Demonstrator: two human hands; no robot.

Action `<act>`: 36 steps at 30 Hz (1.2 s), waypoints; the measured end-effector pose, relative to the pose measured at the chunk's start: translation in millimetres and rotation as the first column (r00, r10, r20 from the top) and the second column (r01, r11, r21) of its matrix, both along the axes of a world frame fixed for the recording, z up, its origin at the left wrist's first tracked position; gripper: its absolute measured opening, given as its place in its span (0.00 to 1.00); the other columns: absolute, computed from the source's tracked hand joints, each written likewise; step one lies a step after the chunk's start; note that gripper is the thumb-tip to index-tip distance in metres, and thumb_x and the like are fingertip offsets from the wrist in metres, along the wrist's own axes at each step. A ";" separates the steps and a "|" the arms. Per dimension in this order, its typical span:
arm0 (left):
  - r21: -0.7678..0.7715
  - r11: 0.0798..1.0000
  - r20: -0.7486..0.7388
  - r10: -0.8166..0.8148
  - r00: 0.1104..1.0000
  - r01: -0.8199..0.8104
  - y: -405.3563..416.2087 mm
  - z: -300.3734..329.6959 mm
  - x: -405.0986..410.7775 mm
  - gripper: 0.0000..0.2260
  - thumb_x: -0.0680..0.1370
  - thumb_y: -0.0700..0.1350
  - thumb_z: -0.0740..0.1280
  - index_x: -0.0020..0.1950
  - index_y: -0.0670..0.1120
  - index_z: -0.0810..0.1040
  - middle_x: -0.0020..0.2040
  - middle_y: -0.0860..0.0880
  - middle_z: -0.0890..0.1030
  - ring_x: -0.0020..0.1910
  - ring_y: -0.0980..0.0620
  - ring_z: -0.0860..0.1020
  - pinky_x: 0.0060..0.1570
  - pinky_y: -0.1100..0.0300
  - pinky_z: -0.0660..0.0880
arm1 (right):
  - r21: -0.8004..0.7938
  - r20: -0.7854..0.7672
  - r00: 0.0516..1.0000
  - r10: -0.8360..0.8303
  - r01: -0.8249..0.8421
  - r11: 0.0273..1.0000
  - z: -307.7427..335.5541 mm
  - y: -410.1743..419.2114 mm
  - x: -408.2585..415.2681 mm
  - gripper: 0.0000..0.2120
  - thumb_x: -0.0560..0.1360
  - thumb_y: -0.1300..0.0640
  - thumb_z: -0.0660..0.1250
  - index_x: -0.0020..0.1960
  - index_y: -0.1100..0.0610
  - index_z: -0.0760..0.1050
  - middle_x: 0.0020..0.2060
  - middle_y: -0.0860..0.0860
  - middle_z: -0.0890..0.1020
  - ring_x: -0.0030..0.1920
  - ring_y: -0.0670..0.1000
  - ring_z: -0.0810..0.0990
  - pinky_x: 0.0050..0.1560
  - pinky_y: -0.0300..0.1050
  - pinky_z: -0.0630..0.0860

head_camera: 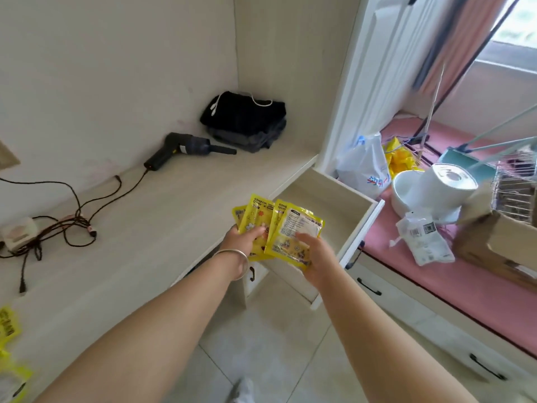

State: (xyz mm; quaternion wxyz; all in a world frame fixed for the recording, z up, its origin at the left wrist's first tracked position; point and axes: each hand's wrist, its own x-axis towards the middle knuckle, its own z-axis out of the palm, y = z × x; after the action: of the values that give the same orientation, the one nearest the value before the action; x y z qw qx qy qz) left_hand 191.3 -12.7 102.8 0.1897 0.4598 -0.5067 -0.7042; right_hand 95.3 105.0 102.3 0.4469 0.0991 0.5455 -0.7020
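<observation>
Both hands are occupied with yellow hand-warmer packets, held close together just over the near left corner of the open drawer [334,196]. The left hand [242,238], a bangle at its wrist, grips a fanned bunch of packets [255,212] by their lower edges. The right hand [315,257] pinches a single packet [296,228] by its lower part, printed back upward, and this one overlaps the right side of the bunch. Neither hand has a finger free.

The drawer stands pulled out from under the tabletop [174,205], its pale floor showing beyond the hands. The step in hand looks like gathering or sorting the packets before stowing them; whether the single packet is joining the bunch or coming off it cannot be told.

The next move probably calls for carrying the packets forward and to the right, over the drawer's floor, lowering them inside its walls and letting go so that they lie flat rather than spill. More loose yellow packets [8,327] lie on the tabletop far left of the drawer, so a further reach that way seems likely. A handheld blower [186,149] and folded dark clothes [244,120] sit behind the drawer.
</observation>
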 end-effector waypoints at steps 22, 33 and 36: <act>0.157 0.964 0.148 -0.237 0.960 0.214 -80.8 -112.0 -227.6 0.14 0.71 0.45 0.73 0.55 0.47 0.78 0.47 0.43 0.83 0.40 0.45 0.83 0.34 0.56 0.80 | 0.250 0.158 0.953 -0.260 0.216 0.944 -101.2 -41.6 -203.9 0.13 0.73 0.68 0.60 0.56 0.59 0.74 0.54 0.60 0.80 0.42 0.57 0.80 0.40 0.47 0.76; 0.190 0.968 0.313 -0.217 0.925 0.163 -100.9 -200.3 -287.3 0.17 0.68 0.44 0.75 0.55 0.45 0.76 0.53 0.40 0.82 0.48 0.40 0.82 0.50 0.41 0.79 | 0.408 0.091 0.959 -0.268 0.210 0.889 -182.0 -72.7 -272.6 0.17 0.74 0.67 0.63 0.61 0.57 0.72 0.55 0.58 0.81 0.53 0.60 0.81 0.58 0.57 0.77; 0.200 0.967 0.359 -0.225 0.906 0.161 -107.1 -226.4 -300.0 0.18 0.68 0.44 0.75 0.55 0.44 0.75 0.54 0.40 0.81 0.49 0.40 0.82 0.51 0.41 0.79 | 0.476 0.079 0.950 -0.301 0.230 0.849 -212.8 -75.9 -283.1 0.17 0.75 0.66 0.64 0.63 0.57 0.72 0.54 0.56 0.80 0.50 0.57 0.81 0.53 0.51 0.78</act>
State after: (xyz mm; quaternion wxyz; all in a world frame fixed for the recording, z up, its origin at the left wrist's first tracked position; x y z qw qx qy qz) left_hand -108.7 -119.8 -123.6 -0.0213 0.5487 -0.5166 -0.6569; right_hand -187.8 29.2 -110.5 0.3487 0.3297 0.6421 -0.5978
